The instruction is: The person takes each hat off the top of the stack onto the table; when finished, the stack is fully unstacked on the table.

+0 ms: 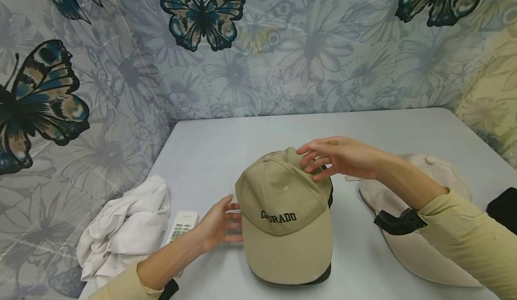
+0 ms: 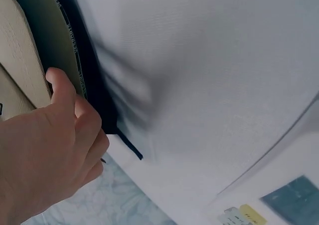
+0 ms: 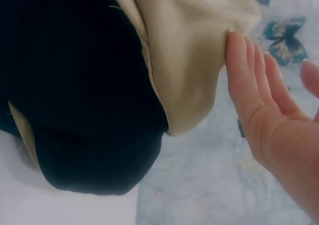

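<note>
A tan baseball cap (image 1: pixel 278 192) with dark lettering on its front stands mid-table, brim toward me. Black fabric of what looks like a second cap (image 3: pixel 79 85) shows behind and under it. At the tan cap's left side is my left hand (image 1: pixel 220 223), thumb up and fingers reaching to the edge; in the left wrist view those fingers lie against the side of the caps. My right hand (image 1: pixel 343 156) is by the top right of the crown. Its fingers are extended, and in the right wrist view the fingertips touch or nearly touch the tan cloth.
Under my right forearm lies a pale beige cap (image 1: pixel 424 255) with a broad brim. To the left are a crumpled white cloth (image 1: pixel 137 223) and a white remote control (image 1: pixel 185 221). A butterfly-print curtain (image 1: pixel 282 67) hangs behind the white table (image 1: pixel 214 143).
</note>
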Tool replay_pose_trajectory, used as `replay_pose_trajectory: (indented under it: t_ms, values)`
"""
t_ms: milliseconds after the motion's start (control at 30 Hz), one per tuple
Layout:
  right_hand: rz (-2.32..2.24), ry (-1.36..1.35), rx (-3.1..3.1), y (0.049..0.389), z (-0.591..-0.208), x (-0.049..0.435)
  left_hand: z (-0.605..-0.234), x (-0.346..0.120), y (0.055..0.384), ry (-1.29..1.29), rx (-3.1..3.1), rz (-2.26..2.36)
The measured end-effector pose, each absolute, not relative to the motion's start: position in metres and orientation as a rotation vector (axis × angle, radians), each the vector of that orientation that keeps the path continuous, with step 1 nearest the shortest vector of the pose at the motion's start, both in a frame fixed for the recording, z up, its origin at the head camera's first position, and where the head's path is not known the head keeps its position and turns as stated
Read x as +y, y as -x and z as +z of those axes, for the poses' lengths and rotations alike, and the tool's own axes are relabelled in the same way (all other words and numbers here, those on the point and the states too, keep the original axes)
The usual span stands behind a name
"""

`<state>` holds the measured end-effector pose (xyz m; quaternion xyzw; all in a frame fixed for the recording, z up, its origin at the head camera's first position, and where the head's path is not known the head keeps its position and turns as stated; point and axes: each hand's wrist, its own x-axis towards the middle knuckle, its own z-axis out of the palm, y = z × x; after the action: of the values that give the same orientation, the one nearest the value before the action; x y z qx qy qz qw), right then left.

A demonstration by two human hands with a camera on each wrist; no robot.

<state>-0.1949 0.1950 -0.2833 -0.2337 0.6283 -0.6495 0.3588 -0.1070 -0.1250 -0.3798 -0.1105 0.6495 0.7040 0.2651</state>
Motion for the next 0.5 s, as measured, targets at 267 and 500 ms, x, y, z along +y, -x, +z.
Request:
replay_pose_trajectory:
  t_ms: [267, 500]
  values:
    - [-1.635, 0.592, 1.669, 0.193, -0.279, 0.188, -0.38, -0.127, 0.103, 0.253, 1.723, 1.878]
    - [-1.644, 0.594, 1.743, 0.189, -0.27, 0.185, -0.374, -0.128, 0.102, 0.218, 1.734, 1.883]
